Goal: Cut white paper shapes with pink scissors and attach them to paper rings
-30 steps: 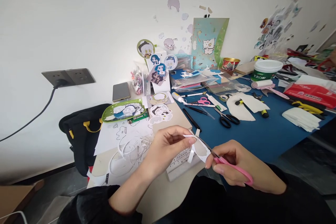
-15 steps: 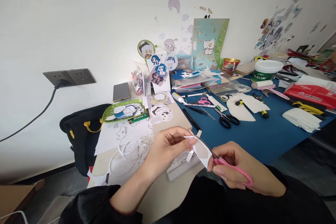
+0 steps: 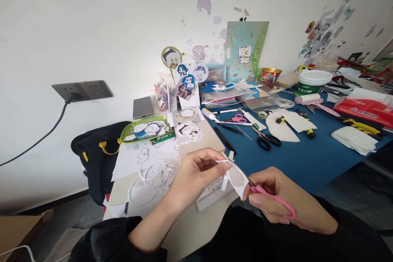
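Note:
Between thumb and fingers, my left hand (image 3: 201, 172) pinches a small paper cutout (image 3: 238, 178) with a grey-beige printed shape and a white border. My right hand (image 3: 273, 196) is wrapped round pink-handled scissors (image 3: 278, 201), whose blades lie along the paper's upper right edge. A narrow paper strip (image 3: 225, 183) hangs below the left fingertips. Under the hands lies a pale block with printed characters (image 3: 211, 198), partly covered. Left of my left hand is a heap of curled white paper trimmings (image 3: 153, 178).
A green tray (image 3: 130, 131) holds paper cutouts, with a phone (image 3: 143, 107) behind it. Black scissors (image 3: 265, 140), a black pen-like tool (image 3: 224, 140) and a white glue tub (image 3: 313, 82) are on the blue mat (image 3: 294, 163). A wall socket (image 3: 82, 90) is at left.
Both hands stay almost in place, with the scissors still along the paper's edge. The hanging paper strip has shifted slightly downward and right.

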Demonstrator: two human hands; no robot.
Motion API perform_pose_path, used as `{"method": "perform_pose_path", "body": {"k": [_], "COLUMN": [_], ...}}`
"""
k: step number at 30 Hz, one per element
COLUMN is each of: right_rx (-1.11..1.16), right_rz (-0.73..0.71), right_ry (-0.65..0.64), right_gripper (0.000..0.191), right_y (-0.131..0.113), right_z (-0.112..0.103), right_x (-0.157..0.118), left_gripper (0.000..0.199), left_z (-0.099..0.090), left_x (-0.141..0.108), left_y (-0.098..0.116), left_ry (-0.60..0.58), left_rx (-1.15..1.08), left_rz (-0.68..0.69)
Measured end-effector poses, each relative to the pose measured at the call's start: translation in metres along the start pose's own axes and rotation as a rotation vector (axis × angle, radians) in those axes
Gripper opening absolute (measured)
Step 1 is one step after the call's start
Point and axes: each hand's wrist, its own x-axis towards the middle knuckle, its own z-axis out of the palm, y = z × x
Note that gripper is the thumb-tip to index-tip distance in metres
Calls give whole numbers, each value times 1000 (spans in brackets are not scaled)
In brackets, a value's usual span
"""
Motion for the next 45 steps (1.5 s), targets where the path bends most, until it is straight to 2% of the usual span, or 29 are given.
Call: {"method": "perform_pose_path", "body": {"k": [6,11,15,21,25,32,36,39,41,42,44,45], "right_rx": [-39,-56,-75,-84,-66,-46,-46,-55,-91,-141,-334,-500], "right_rz": [36,36,64,37,20,-52,-104,-128,-162,-177,-208,-196], "right_ry": [52,101,119,88,70,86,33,36,136,234,530,684], "right_gripper": [22,26,31,29,37,35,34,46,52,53,48,43], "right_y": [-6,-11,-7,5,4,0,1,-1,-3,-4,-4,-2], "right_z": [-1,-8,-14,-20,-14,-12,-17,-22,-32,-39,-58,-69], "right_x": [2,14,26,36,40,42,45,47,48,48,48,48], "left_gripper": [9,13,22,25,25,25,24,23,22,22,19,18], "left_z": [-2,-5,-6,-4,-2,0,-1,-3,-5,-6,-9,-10], "left_x": [1,3,3,2,2,2,5,7,9,9,10,10], "left_y": [-2,-5,-9,-16,-18,-13,-19,-25,-28,-28,-28,-28], "left_ry": [-16,34,-114,-127,-169,-68,-37,-8,23,38,59,65], "left_rx": [4,-8,-184,-283,-331,-350,-346,-295,-275,-272,-269,-265], "left_rz": [-9,-3,-141,-238,-228,-105,-114,-141,-157,-162,-165,-160]}}
